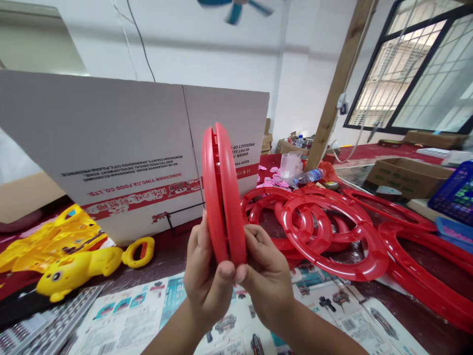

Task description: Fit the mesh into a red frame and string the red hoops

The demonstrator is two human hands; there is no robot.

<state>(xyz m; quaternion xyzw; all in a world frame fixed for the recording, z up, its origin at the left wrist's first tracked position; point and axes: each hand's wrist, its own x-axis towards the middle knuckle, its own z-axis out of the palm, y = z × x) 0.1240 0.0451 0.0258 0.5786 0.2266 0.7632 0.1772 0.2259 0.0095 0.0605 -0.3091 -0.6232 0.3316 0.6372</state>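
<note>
Two red plastic ring halves (233, 197) stand upright face to face between my hands, seen edge-on with a narrow gap between them that widens toward the top. My left hand (207, 276) is wrapped round the left half, its thumb on the near lower edge. Closed on the right half is my right hand (266, 276), thumb tip beside the other thumb. Most of the fingers behind the rings are hidden. Several loose red rings (332, 231) lie piled to the right of my hands.
A large white carton panel (148, 123) stands behind my hands. Yellow plastic animal-shaped parts (77, 268) lie at the left, beside a tray of small metal pieces (55, 325). Printed sheets (136, 305) cover the near table. A brown box (406, 177) and blue basket (454, 192) are at right.
</note>
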